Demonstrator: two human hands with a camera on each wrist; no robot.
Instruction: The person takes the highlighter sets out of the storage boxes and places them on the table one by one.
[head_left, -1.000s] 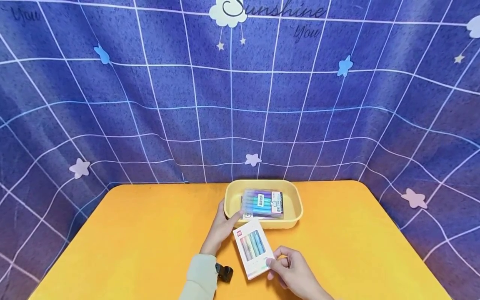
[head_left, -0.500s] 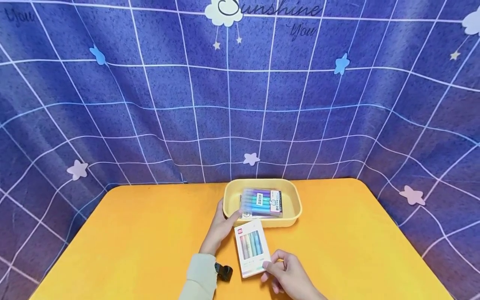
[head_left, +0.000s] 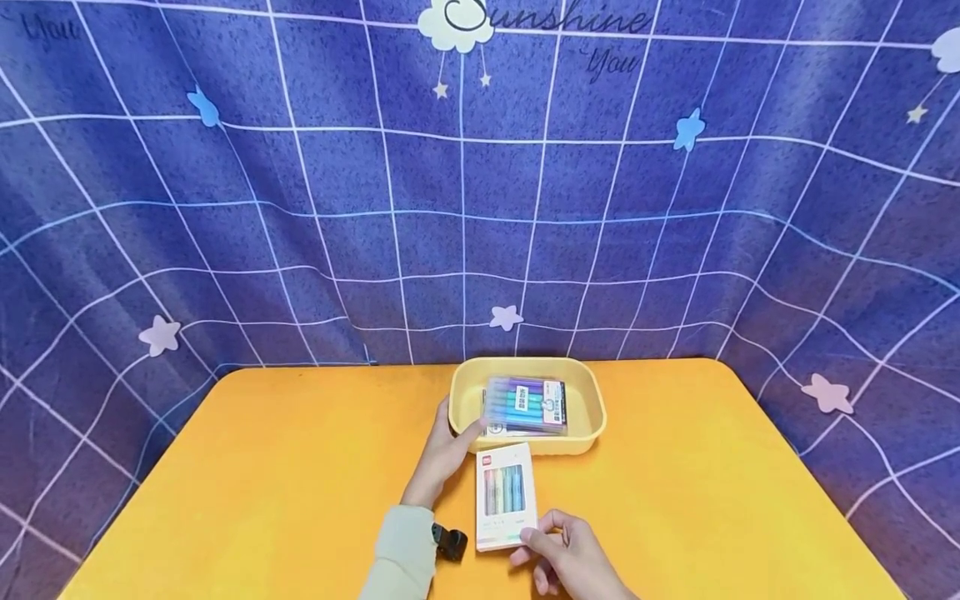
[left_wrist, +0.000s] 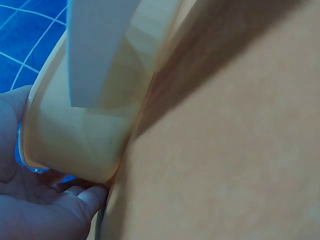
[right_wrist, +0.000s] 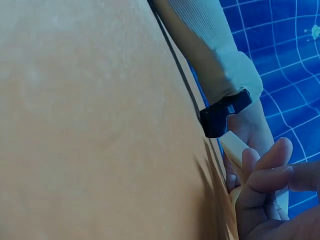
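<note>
A white box of pastel-coloured pens [head_left: 506,492], with a window in its front, is pinched at its lower right corner between thumb and fingers of my right hand [head_left: 570,554]. Its top edge overlaps the front of a yellow plastic basket [head_left: 573,447] in the head view. My left hand [head_left: 441,457] holds the basket's left end, thumb over the rim and fingers outside. Inside the basket lies a clear pack of blue and purple markers [head_left: 517,404] on top of another flat pack. From the left wrist, the pen box [left_wrist: 95,55] appears in front of the basket wall [left_wrist: 75,140].
Basket and hands are over an orange-yellow table [head_left: 300,467]. Behind it hangs a blue curtain [head_left: 337,167] with a white grid and stars. A black wrist camera [head_left: 450,543] sits on the left sleeve [head_left: 405,533], close to the pen box.
The pen box has turned from a slant to nearly straight, its lower end swinging left. My right hand has shifted left and slightly down with it. My left hand keeps its hold on the basket.
</note>
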